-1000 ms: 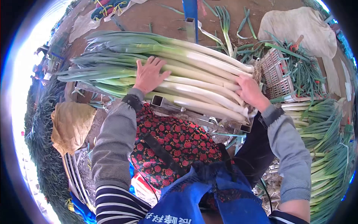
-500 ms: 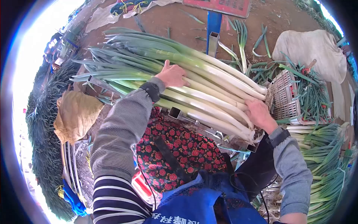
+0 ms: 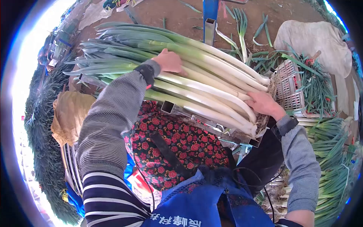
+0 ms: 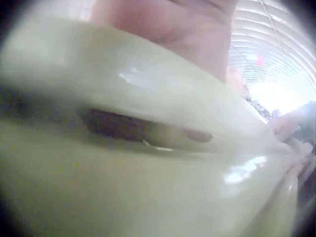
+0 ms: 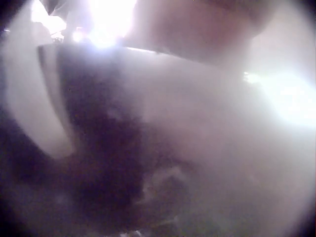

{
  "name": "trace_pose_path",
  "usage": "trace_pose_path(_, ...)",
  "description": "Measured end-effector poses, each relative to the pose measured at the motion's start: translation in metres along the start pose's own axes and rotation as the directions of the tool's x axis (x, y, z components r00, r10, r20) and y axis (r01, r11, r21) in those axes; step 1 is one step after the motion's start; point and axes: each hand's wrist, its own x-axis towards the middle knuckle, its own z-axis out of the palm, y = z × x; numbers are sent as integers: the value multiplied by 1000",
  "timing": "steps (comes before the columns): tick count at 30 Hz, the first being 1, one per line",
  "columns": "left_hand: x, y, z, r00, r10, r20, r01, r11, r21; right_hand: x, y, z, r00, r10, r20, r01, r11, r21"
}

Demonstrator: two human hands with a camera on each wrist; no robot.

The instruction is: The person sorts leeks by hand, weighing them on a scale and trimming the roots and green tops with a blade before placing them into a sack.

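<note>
A layer of long, thick green onions [image 3: 211,62] lies across a metal stand, leaves to the left and white root ends to the right. My left hand [image 3: 170,61] reaches down among the stalks near mid-length, its fingers curled round a green onion. In the left wrist view, pale stalks [image 4: 123,182] fill the foreground below the hand [image 4: 168,24], and a fingertip shows through the gap between them. My right hand [image 3: 262,103] grips a green onion by its white root end, its fingertips partly hidden. The right wrist view is blurred, with a white stalk [image 5: 34,98] at its left.
Square metal tubing [image 3: 167,107] edges the stand nearest my lap; a blue post [image 3: 210,11] rises behind it. A plastic crate [image 3: 289,85] of green trimmings stands at the right, with more green onions [image 3: 332,162] heaped below. A pale sack [image 3: 314,41] lies behind the crate.
My left hand has gone from lying spread on top of the stalks to curling down between them. The right hand stays at the root ends. The head view has shifted slightly.
</note>
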Motion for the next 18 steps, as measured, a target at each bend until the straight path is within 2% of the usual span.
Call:
trace_pose_path(2, 5, -3, -9, 995, 19, 98, -19, 1000, -4, 5, 2, -12, 990, -5, 142, -10, 995, 101)
trace_pose_path(5, 8, 2, -10, 991, 22, 133, -20, 1000, -16, 5, 2, -6, 998, -50, 34, 47, 996, 78)
trace_pose_path(8, 7, 0, 11, 997, 66, -45, -64, 997, 41, 1, -22, 4, 992, 103, -75, -107, 993, -40)
trace_pose_path(9, 1, 2, 18, 993, 74, -90, -72, 997, 26, -2, -24, 5, 992, 63, -114, -72, 994, -78)
trace_pose_path(11, -5, 2, 19, 976, 86, -200, -85, 996, 16, -4, -23, 5, 994, 84, -74, -90, 992, -83)
trace_pose_path(12, -8, 5, 13, 986, 62, -155, -62, 998, 8, -4, -25, 5, 994, 94, -57, -99, 992, -84)
trace_pose_path(14, -14, 13, 4, 998, 3, -56, -4, 1000, -19, -9, -29, 5, 991, 61, -121, -79, 986, -147)
trace_pose_path(15, -14, 6, 8, 971, 54, -234, -81, 991, -105, -10, -31, 4, 986, 44, -159, -73, 982, -176)
trace_pose_path(17, -19, -19, 29, 820, 103, -563, -270, 937, -222, -11, -24, 19, 905, -163, -394, 1, 925, -380)
trace_pose_path(18, -29, -29, 26, 832, 65, -551, -191, 966, -173, -11, -20, 25, 833, -271, -482, 11, 880, -476)
